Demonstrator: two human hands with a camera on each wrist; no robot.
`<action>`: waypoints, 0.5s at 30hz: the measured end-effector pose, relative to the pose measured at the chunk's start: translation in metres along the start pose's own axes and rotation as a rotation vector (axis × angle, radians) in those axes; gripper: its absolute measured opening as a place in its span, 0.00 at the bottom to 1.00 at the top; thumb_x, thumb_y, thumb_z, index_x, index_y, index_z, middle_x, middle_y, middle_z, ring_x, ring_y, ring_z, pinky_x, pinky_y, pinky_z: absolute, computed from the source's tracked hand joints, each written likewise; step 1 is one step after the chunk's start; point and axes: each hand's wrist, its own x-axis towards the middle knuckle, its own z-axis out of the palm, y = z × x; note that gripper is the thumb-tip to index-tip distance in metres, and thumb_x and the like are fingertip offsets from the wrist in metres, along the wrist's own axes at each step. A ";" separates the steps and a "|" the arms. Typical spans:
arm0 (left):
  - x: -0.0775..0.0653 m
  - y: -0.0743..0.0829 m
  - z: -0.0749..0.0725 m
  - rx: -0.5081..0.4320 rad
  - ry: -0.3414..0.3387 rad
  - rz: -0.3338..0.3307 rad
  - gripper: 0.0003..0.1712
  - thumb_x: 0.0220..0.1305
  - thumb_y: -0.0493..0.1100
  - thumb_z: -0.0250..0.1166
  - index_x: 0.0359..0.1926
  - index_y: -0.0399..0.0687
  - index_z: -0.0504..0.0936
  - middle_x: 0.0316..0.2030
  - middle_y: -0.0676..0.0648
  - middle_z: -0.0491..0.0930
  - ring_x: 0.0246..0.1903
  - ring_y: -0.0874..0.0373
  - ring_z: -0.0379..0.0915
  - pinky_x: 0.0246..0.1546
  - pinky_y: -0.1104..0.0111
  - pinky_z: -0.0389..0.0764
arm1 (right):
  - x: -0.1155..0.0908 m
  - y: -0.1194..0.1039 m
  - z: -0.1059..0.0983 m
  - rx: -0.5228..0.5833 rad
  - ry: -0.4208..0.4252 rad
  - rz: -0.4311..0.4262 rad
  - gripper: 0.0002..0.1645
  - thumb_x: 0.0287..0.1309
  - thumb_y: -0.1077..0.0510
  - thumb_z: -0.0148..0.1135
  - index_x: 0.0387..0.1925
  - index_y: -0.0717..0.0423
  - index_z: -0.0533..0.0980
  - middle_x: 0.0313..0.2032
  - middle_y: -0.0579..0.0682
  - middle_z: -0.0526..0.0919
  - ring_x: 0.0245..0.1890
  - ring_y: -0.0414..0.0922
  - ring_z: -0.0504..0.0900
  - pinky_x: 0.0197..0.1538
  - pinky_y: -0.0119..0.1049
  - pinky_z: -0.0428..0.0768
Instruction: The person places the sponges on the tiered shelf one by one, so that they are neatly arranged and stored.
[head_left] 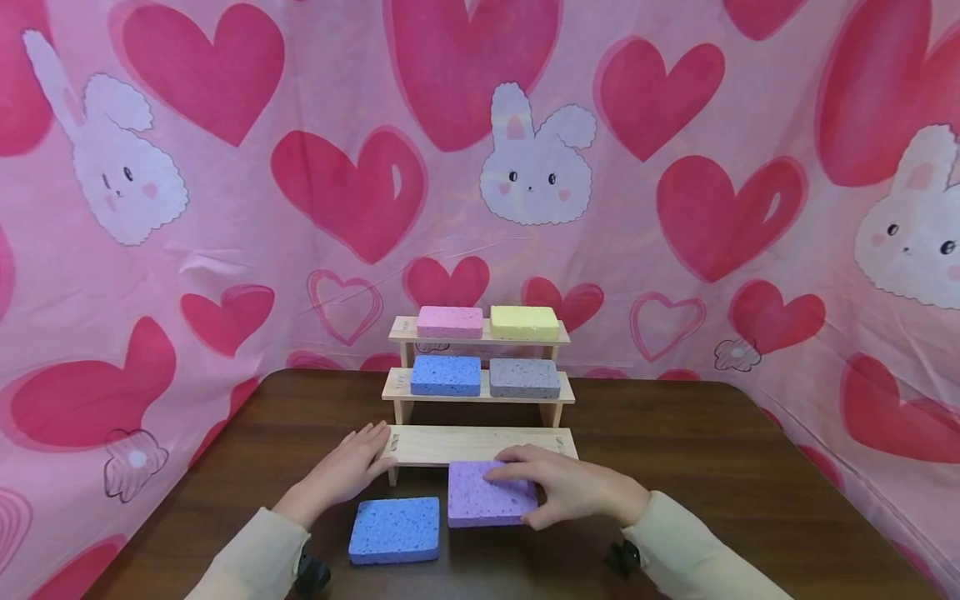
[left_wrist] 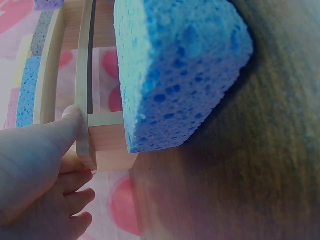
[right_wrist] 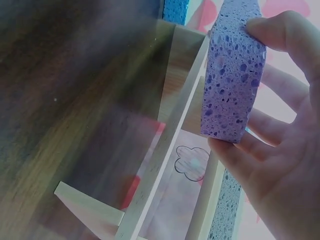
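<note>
My right hand point(head_left: 566, 483) grips a purple sponge point(head_left: 487, 496) by its right side, thumb on the near edge and fingers over the top. In the right wrist view the purple sponge point(right_wrist: 235, 75) is held off the table, close to the lowest step. My left hand point(head_left: 347, 467) touches the left end of the lowest wooden step point(head_left: 450, 446); the left wrist view shows its thumb on the board's edge and its other fingers beyond it. Lying on the table just right of the left forearm is a blue sponge point(head_left: 395, 531).
Behind the lowest step, a middle wooden step point(head_left: 480, 398) bears a blue sponge point(head_left: 446, 376) and a grey sponge point(head_left: 524, 378). The top step point(head_left: 486, 336) carries a pink sponge point(head_left: 450, 322) and a yellow sponge point(head_left: 524, 322). A patterned pink cloth point(head_left: 337, 108) hangs behind the dark wooden table point(head_left: 675, 433).
</note>
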 end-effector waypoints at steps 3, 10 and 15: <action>0.000 0.000 0.000 0.000 0.001 -0.003 0.36 0.63 0.50 0.58 0.64 0.32 0.61 0.64 0.35 0.59 0.65 0.39 0.48 0.63 0.49 0.49 | 0.005 0.002 -0.001 0.017 -0.007 0.023 0.37 0.47 0.55 0.67 0.62 0.46 0.68 0.59 0.50 0.66 0.56 0.44 0.66 0.58 0.40 0.68; -0.001 0.000 0.000 -0.003 0.001 -0.010 0.36 0.63 0.51 0.58 0.65 0.33 0.61 0.64 0.35 0.59 0.65 0.39 0.48 0.63 0.49 0.49 | 0.021 0.007 -0.001 -0.009 0.015 0.010 0.36 0.48 0.54 0.66 0.62 0.46 0.68 0.60 0.51 0.65 0.57 0.45 0.65 0.60 0.41 0.66; 0.000 0.000 0.001 0.001 0.001 -0.008 0.36 0.64 0.50 0.58 0.64 0.32 0.61 0.64 0.35 0.59 0.65 0.39 0.48 0.63 0.49 0.49 | 0.031 0.010 -0.001 -0.012 0.018 0.015 0.36 0.48 0.53 0.65 0.62 0.46 0.68 0.60 0.51 0.66 0.56 0.44 0.66 0.59 0.40 0.67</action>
